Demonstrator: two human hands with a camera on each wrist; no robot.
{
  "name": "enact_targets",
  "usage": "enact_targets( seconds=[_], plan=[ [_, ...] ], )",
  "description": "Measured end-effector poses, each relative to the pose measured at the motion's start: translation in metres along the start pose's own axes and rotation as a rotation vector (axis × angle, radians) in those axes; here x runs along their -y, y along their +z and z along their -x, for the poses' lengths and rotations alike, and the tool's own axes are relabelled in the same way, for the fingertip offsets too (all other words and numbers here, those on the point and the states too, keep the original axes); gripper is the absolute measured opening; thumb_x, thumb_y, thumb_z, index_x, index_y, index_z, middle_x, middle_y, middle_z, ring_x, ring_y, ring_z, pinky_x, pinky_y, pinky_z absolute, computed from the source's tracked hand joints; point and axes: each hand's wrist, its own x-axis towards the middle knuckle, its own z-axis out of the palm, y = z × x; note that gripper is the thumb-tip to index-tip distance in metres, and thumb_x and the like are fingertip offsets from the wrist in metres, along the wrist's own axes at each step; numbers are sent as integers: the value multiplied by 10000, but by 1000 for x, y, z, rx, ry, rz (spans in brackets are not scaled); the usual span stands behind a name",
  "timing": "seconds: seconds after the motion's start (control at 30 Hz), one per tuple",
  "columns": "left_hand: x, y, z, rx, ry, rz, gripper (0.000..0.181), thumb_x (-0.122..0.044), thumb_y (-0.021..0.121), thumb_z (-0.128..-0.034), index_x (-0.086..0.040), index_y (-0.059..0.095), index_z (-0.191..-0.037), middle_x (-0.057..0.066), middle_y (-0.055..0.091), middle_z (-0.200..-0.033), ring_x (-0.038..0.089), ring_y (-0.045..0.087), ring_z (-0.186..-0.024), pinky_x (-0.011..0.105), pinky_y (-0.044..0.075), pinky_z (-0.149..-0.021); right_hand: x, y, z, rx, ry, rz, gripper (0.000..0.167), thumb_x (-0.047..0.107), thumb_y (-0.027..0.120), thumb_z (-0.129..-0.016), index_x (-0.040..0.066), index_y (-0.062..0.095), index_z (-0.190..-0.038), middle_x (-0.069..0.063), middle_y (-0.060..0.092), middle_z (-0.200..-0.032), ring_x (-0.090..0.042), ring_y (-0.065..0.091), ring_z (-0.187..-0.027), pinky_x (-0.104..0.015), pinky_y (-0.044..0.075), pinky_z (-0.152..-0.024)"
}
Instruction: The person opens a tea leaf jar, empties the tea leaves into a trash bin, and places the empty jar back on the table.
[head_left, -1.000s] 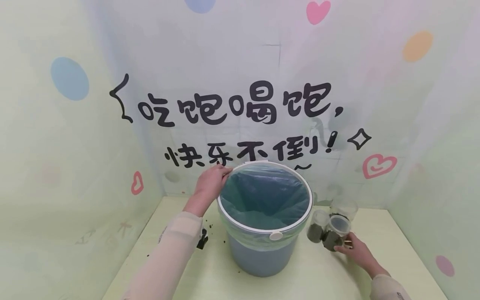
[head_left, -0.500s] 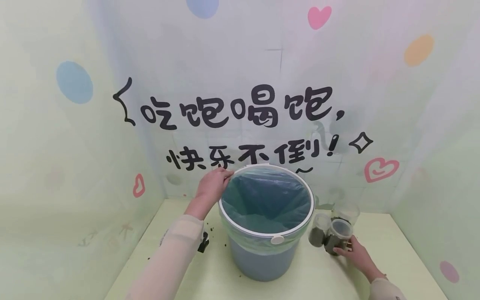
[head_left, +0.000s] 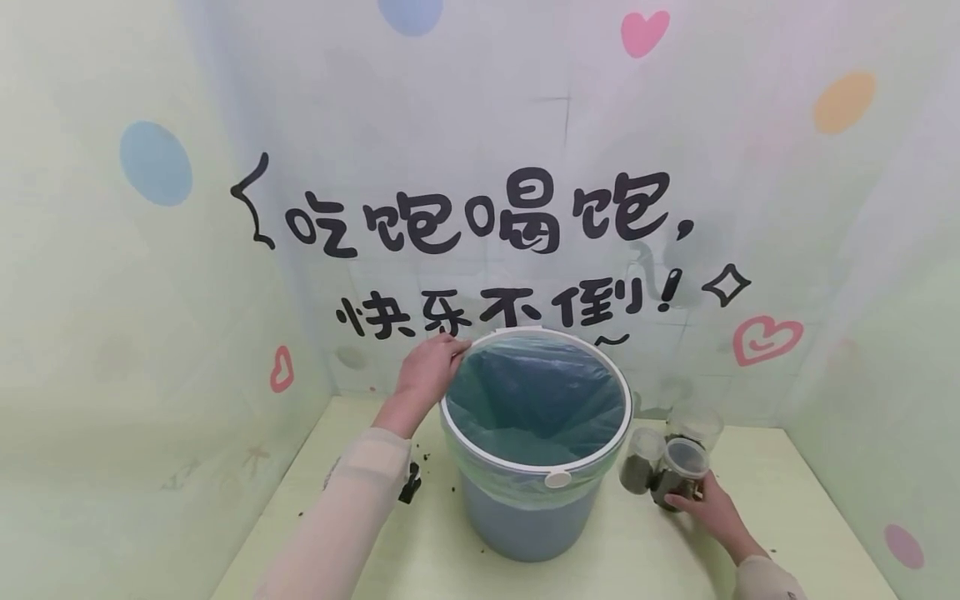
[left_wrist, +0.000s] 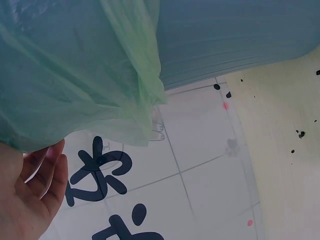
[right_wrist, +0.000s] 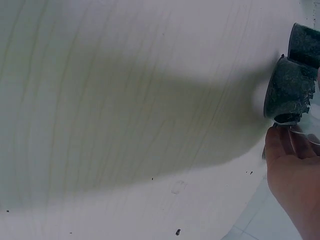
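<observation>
A blue-grey trash bin (head_left: 528,525) with a white rim stands mid-table, lined with a pale green plastic bag (left_wrist: 80,70). My left hand (head_left: 429,367) holds the bin's upper left rim, fingers hooked over its edge; the left wrist view has this hand (left_wrist: 37,192) partly behind the bag. To the right of the bin, my right hand (head_left: 716,508) grips a clear plastic jar (head_left: 677,479) with dark contents, thumb in front and fingers on its right side. In the right wrist view that jar (right_wrist: 290,87) sits at the right edge, partly cut off.
Beside the held jar stand a smaller clear jar (head_left: 637,469) and, behind it, a wider one (head_left: 697,423), both with dark contents. Black scraps (head_left: 410,483) and small crumbs lie on the table (head_left: 637,558) left of the bin. A printed wall (head_left: 480,117) rises behind.
The whole scene shifts slightly in the head view as the camera moves. Both hands keep their holds, and the bin and jars stay in place.
</observation>
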Motion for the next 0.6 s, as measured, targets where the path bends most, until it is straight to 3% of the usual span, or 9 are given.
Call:
enact_targets(
  seconds=[0.2, 0.6],
  plan=[
    [-1, 0, 1, 10, -2, -1, 329, -268, 554, -1025, -227, 646, -1339, 36, 674, -1215, 267, 662, -1103, 443, 580, -921, 1, -1, 0, 9, 21, -41, 925, 225, 729, -906, -134, 124, -1506, -431, 202, -1519, -579, 243, -1414, -625, 330, -1142],
    [1, -2, 0, -1, -10, 21, 330, -263, 566, -1020, -213, 648, -1335, 38, 676, -1186, 266, 658, -1090, 441, 573, -935, -1, 4, -4, -28, 3, -30, 904, 249, 748, -889, -150, 182, -1470, -438, 272, -1482, -592, 303, -1381, -649, 353, -1117]
  ],
)
